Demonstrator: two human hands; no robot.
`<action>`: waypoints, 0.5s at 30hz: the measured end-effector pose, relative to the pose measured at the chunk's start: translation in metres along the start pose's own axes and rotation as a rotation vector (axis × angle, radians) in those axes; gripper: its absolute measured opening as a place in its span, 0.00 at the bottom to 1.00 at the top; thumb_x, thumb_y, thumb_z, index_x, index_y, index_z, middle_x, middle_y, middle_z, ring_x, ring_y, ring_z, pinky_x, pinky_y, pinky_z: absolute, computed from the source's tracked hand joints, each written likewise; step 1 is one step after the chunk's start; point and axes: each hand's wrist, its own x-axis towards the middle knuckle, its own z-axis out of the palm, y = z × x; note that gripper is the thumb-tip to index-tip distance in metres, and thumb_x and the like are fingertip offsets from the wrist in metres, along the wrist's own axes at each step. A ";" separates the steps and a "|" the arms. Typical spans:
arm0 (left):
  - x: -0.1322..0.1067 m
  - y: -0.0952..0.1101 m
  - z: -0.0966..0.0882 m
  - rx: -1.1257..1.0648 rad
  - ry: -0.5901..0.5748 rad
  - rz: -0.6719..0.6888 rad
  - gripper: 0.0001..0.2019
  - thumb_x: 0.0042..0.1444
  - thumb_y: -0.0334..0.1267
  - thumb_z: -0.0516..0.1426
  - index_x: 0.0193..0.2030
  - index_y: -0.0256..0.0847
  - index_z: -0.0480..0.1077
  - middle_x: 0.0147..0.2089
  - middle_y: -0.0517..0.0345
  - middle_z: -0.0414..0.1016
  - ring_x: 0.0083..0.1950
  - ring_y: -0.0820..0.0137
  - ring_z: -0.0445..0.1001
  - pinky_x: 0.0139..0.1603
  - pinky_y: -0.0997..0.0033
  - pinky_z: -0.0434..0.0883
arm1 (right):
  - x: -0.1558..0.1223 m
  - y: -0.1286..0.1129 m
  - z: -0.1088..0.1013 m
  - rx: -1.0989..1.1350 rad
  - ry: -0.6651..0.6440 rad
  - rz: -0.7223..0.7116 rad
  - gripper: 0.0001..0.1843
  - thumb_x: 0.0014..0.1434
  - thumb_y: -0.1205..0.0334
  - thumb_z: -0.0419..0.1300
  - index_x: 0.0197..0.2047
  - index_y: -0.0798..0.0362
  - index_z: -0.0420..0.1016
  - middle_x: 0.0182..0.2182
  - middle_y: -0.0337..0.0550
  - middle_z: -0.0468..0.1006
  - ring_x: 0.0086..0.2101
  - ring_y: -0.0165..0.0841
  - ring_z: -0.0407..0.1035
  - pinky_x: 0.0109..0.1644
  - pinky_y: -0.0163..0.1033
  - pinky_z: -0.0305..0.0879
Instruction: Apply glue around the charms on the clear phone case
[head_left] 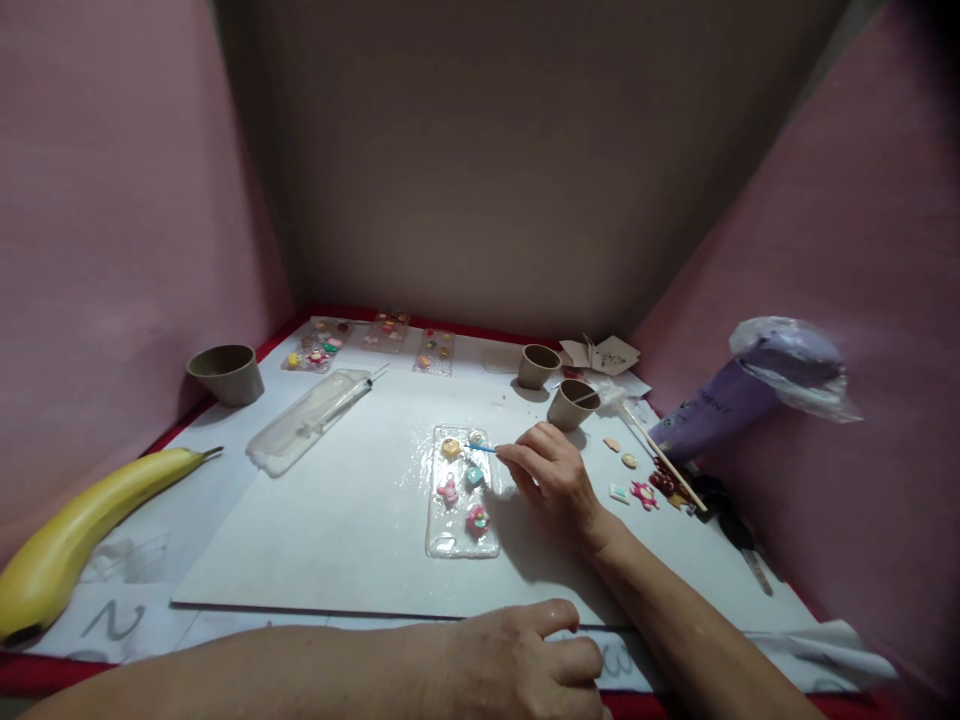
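Observation:
My right hand (551, 480) pinches a thin blue stick (481, 448), its tip above the upper part of a clear phone case (444, 545). The case lies on a white board (337, 540) and looks coated in something glossy and wet. Small charms sit on it: a yellow round one (451, 448), a teal one (475, 476), a pink animal figure (448, 489) and a pink flower-like one (478, 519). My left hand (529, 660) rests at the near table edge, with bent fingers spread apart and nothing visible in them. Its palm side is hidden.
Loose charms (643, 495) lie right of my right hand. Brown cups (574, 405) stand behind it, another cup (226, 376) at left. A banana (82, 535), a clear plastic pouch-like item (307, 420), decorated cases (319, 347) and a purple cylinder (720, 405) surround the board.

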 end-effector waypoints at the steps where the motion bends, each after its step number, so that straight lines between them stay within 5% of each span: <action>1: 0.000 0.000 0.000 -0.002 0.003 0.003 0.06 0.60 0.29 0.58 0.31 0.34 0.71 0.22 0.63 0.64 0.32 0.72 0.64 0.41 0.66 0.66 | 0.000 0.000 0.000 0.004 0.001 0.003 0.10 0.60 0.74 0.53 0.34 0.55 0.74 0.24 0.43 0.68 0.29 0.32 0.59 0.32 0.39 0.57; 15: 0.000 0.001 0.000 -0.005 0.009 -0.004 0.08 0.61 0.29 0.58 0.29 0.34 0.70 0.22 0.63 0.63 0.31 0.72 0.64 0.40 0.66 0.66 | -0.001 -0.003 0.001 0.026 -0.007 0.008 0.10 0.60 0.74 0.53 0.34 0.54 0.74 0.24 0.42 0.68 0.28 0.32 0.59 0.32 0.39 0.57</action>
